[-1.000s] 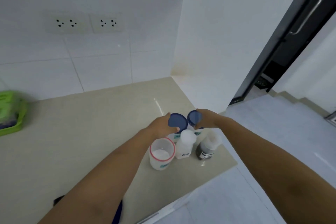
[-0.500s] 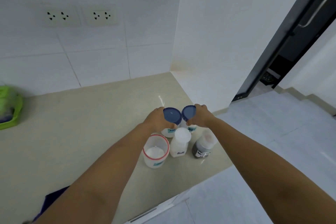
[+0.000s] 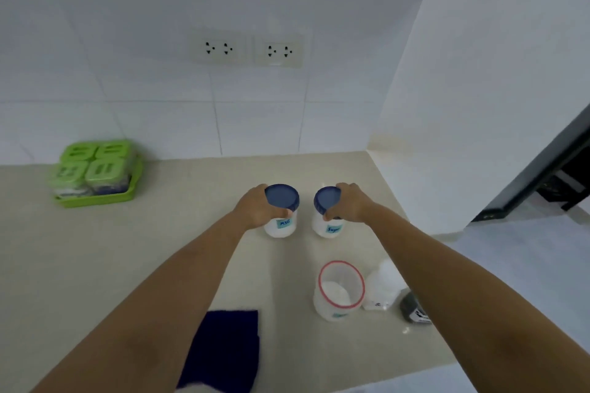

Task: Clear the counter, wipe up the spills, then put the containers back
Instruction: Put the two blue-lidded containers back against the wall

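My left hand [image 3: 255,207] grips a white jar with a blue lid, the MSG jar [image 3: 282,214], in mid-counter. Beside it my right hand [image 3: 349,202] holds a matching blue-lidded jar, the sugar jar [image 3: 329,217]. Both jars are upright at the beige counter [image 3: 95,265]. Nearer to me stand an open red-rimmed jar [image 3: 338,292] with white powder, a white capped bottle [image 3: 381,287] and a dark-filled bottle [image 3: 412,309] partly hidden by my right forearm. A dark blue cloth [image 3: 223,351] lies flat by the front edge.
A green tray with green-lidded boxes [image 3: 95,174] sits at the back left against the tiled wall. Two socket plates [image 3: 247,49] are on the wall above. The counter ends at the right, by a white wall and a dark door frame [image 3: 542,166].
Both hands have carried the two blue-lidded jars away from the group of containers toward the middle and back of the counter. The view swung left, showing the green tray and the cloth.
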`<state>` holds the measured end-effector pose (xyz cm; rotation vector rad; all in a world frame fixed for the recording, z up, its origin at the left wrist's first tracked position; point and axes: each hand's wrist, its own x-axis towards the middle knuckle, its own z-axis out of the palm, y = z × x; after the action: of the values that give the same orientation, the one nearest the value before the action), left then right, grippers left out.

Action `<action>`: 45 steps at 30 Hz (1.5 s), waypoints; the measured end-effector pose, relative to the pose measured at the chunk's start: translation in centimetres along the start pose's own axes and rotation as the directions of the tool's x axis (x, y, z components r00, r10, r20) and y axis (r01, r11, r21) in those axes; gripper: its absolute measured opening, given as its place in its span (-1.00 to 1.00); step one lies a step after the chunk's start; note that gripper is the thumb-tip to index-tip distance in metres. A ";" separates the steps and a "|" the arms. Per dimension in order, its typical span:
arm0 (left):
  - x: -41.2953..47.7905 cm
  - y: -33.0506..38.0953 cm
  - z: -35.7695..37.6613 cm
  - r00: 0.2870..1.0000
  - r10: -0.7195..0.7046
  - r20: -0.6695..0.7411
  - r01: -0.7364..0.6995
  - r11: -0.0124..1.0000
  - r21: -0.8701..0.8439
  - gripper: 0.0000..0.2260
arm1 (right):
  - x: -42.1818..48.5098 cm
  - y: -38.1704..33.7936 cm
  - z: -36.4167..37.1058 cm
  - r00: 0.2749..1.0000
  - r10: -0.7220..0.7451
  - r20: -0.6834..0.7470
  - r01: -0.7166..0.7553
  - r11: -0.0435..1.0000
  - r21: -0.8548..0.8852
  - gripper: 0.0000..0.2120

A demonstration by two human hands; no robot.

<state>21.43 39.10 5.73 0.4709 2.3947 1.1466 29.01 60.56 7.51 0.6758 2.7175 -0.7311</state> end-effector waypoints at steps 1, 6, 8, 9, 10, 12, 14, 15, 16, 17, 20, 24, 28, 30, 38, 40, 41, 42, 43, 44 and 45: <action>0.0 -0.9 -1.3 1.000 -0.011 -0.017 0.011 1.000 -0.007 -0.42 | 0.6 -1.3 0.5 1.000 -0.019 0.008 0.019 1.000 -0.002 -0.15; 0.8 -5.8 -7.3 0.996 -0.059 -0.067 0.058 0.998 -0.009 -0.42 | 3.3 -8.0 3.1 0.996 -0.085 0.040 0.084 0.996 0.033 -0.17; 1.5 -7.5 -9.6 0.994 -0.069 -0.090 0.069 0.998 -0.003 -0.40 | 4.4 -10.5 4.0 0.993 -0.097 0.060 0.095 0.995 0.033 -0.18; 1.9 -8.4 -10.8 0.992 -0.068 -0.102 0.070 0.998 0.009 -0.39 | 4.9 -11.8 4.4 0.993 -0.102 0.066 0.100 0.994 0.034 -0.19; 2.3 -9.2 -11.9 0.992 -0.063 -0.111 0.066 0.998 0.023 -0.38 | 5.5 -13.0 4.9 0.992 -0.107 0.067 0.104 0.994 0.037 -0.19; 3.2 -10.8 -14.1 0.990 -0.051 -0.134 0.057 0.998 0.041 -0.37 | 6.8 -15.4 5.9 0.990 -0.121 0.068 0.117 0.992 0.052 -0.17; 4.0 -12.2 -16.1 0.986 -0.062 -0.155 0.069 0.997 0.041 -0.35 | 7.8 -17.7 7.1 0.988 -0.135 0.074 0.129 0.989 0.076 -0.15; 4.4 -13.0 -17.0 0.985 -0.070 -0.160 0.078 0.996 0.045 -0.34 | 8.3 -18.7 7.7 0.987 -0.146 0.074 0.140 0.987 0.084 -0.15; 4.8 -13.6 -17.9 0.983 -0.079 -0.165 0.088 0.995 0.049 -0.32 | 8.7 -19.7 8.5 0.985 -0.157 0.072 0.151 0.985 0.088 -0.17; 5.3 -14.2 -18.7 0.981 -0.085 -0.176 0.095 0.994 0.050 -0.29 | 9.1 -20.6 9.3 0.984 -0.167 0.068 0.161 0.983 0.090 -0.19; 7.1 -16.2 -20.6 0.976 -0.085 -0.199 0.094 0.995 0.036 -0.24 | 10.4 -22.8 11.2 0.981 -0.189 0.044 0.185 0.980 0.076 -0.24; 9.3 -17.6 -22.4 0.976 -0.084 -0.200 0.098 0.993 0.061 -0.24 | 13.0 -25.6 12.0 0.980 -0.197 0.030 0.195 0.979 0.068 -0.19; 10.9 -18.6 -23.1 0.973 -0.066 -0.223 0.077 0.996 0.043 -0.13 | 15.5 -28.0 12.3 0.978 -0.210 0.016 0.208 0.974 0.088 -0.13; 11.5 -18.9 -23.3 0.966 -0.060 -0.250 0.071 0.997 0.038 -0.14 | 16.6 -29.0 12.7 0.975 -0.220 -0.007 0.220 0.969 0.112 -0.07; 15.1 -20.0 -25.5 0.969 -0.066 -0.238 0.088 0.993 0.083 -0.27 | 19.2 -31.7 14.2 0.970 -0.186 -0.157 0.228 0.919 0.320 -0.05; 15.2 -19.6 -25.9 0.972 -0.056 -0.229 0.081 0.992 0.099 -0.31 | 19.5 -31.8 14.2 0.968 -0.190 -0.162 0.234 0.916 0.325 -0.07; 15.3 -19.6 -26.0 0.974 -0.054 -0.218 0.079 0.991 0.107 -0.32 | 19.6 -31.9 14.1 0.968 -0.191 -0.163 0.235 0.918 0.321 -0.09; 15.5 -19.6 -26.1 0.976 -0.048 -0.212 0.074 0.991 0.115 -0.31 | 19.8 -32.0 14.1 0.968 -0.193 -0.162 0.236 0.919 0.315 -0.11; 15.5 -19.6 -26.2 0.977 -0.044 -0.209 0.070 0.990 0.121 -0.29 | 19.9 -32.1 14.1 0.967 -0.196 -0.165 0.240 0.920 0.311 -0.13; 15.6 -19.6 -26.3 0.978 -0.039 -0.207 0.066 0.990 0.125 -0.28 | 20.1 -32.2 14.1 0.966 -0.197 -0.169 0.242 0.921 0.306 -0.14; 15.6 -19.7 -26.3 0.978 -0.042 -0.202 0.068 0.990 0.125 -0.28 | 20.2 -32.2 14.2 0.965 -0.195 -0.175 0.242 0.921 0.306 -0.14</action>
<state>-7.77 17.88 1.05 0.3428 2.6504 1.0612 -2.71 35.86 1.72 0.5076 2.8612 -1.2522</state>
